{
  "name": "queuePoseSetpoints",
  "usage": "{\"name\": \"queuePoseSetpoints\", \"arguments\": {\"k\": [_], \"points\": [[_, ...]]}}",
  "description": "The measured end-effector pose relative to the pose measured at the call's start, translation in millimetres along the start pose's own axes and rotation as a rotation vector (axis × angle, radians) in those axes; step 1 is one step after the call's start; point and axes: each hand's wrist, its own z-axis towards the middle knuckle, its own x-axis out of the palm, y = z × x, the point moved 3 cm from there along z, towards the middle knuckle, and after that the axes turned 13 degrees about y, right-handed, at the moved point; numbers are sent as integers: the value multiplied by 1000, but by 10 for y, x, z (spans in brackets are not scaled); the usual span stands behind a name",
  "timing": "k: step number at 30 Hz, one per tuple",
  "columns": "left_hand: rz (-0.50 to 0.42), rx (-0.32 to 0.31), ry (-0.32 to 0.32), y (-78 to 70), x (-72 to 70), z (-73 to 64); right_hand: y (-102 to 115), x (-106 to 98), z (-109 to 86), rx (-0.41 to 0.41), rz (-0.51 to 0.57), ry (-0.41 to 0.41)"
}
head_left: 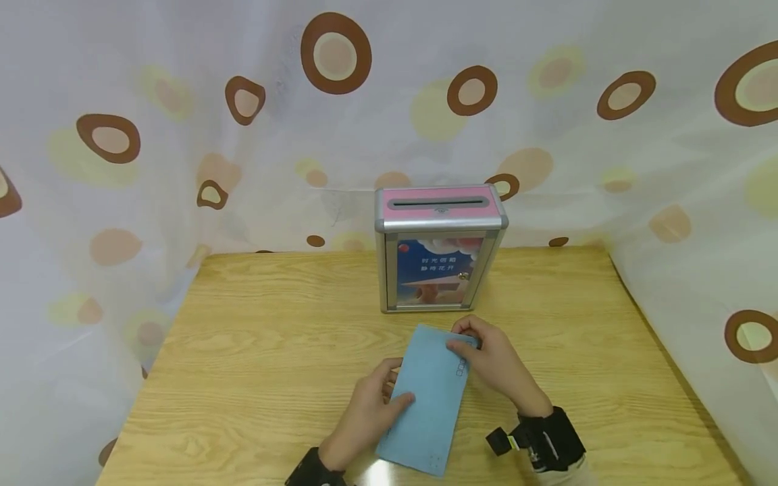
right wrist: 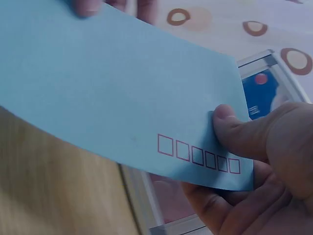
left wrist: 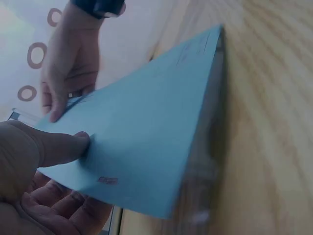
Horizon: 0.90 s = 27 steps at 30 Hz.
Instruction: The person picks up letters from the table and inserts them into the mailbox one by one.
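Both hands hold a light blue envelope (head_left: 428,398) tilted above the wooden table, in front of a mailbox. The left hand (head_left: 367,408) grips its left long edge, thumb on top and fingers beneath. At the far right corner, the right hand (head_left: 495,361) pinches it between thumb and fingers, beside a row of small printed red squares. The right wrist view shows that thumb (right wrist: 239,132) lying flat on the paper. In the left wrist view the envelope (left wrist: 142,117) slants over the tabletop, with small red print near one edge.
A silver-framed mailbox (head_left: 389,270) stands upright at the table's back, with a pink top, a long slot (head_left: 437,202) and a small lock on its blue picture front. Behind and beside the wooden table (head_left: 273,324) hangs a white sheet (head_left: 389,135) with brown ring patterns.
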Motion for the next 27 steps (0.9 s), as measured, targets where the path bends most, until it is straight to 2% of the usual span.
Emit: {"name": "queuePoseSetpoints", "arguments": {"k": [4,11,15,19,23,27], "points": [[23,-10,20,-11,57,-29,153,-143,-23,-40,-1,-43],[125,30,-29,29,23,-83,459,-364,-61,-104,16,-110],[111,41,-48,72,-2,-116,619,-444,-60,-161,58,-108],[90,49,-104,77,-40,-151,754,-504,-17,-229,83,-58],[68,58,-138,47,-70,-168,832,-533,1,-234,28,-23],[24,96,-146,15,-116,-138,880,-555,8,-220,-53,-47]]}}
